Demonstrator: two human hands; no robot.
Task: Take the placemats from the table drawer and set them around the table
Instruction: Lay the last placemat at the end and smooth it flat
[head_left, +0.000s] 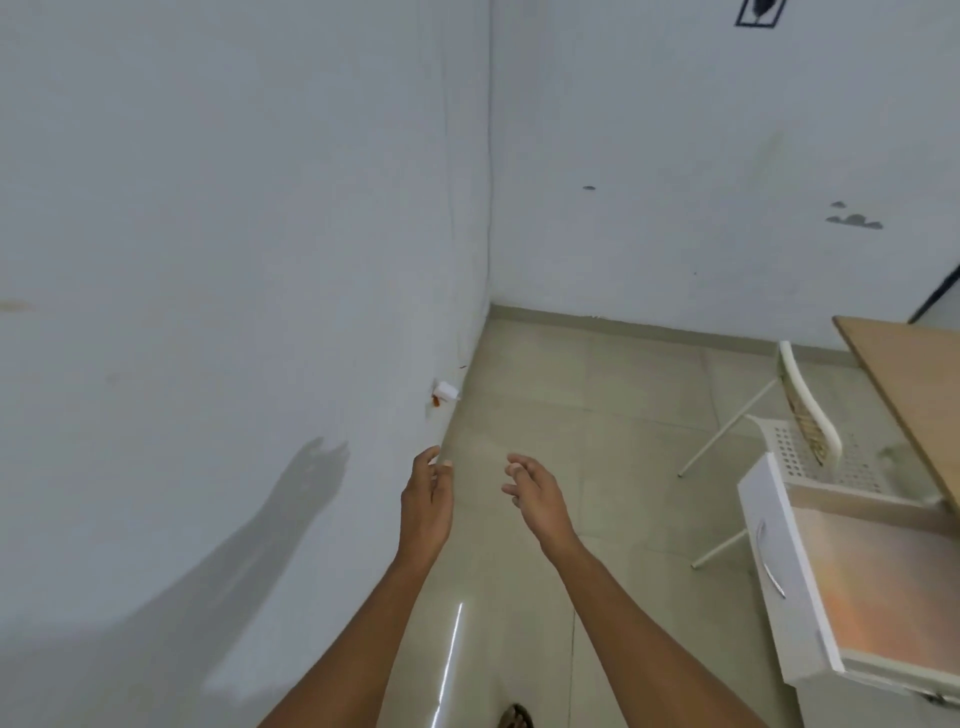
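Note:
The wooden table (914, 374) shows only its corner at the right edge. Below it a white drawer (779, 571) with a metal handle stands pulled out, and its bare orange-tan bottom is visible with no placemat in it. My left hand (426, 499) and my right hand (535, 493) are stretched out over the floor, well left of the drawer. Both hold nothing, with fingers loosely apart. No placemat is in view.
A white perforated chair (810, 426) with thin legs stands beside the table, behind the drawer. A white wall runs close along the left with a small socket (445, 392) low on it. Beige floor tiles (597, 405) stretch ahead to the corner.

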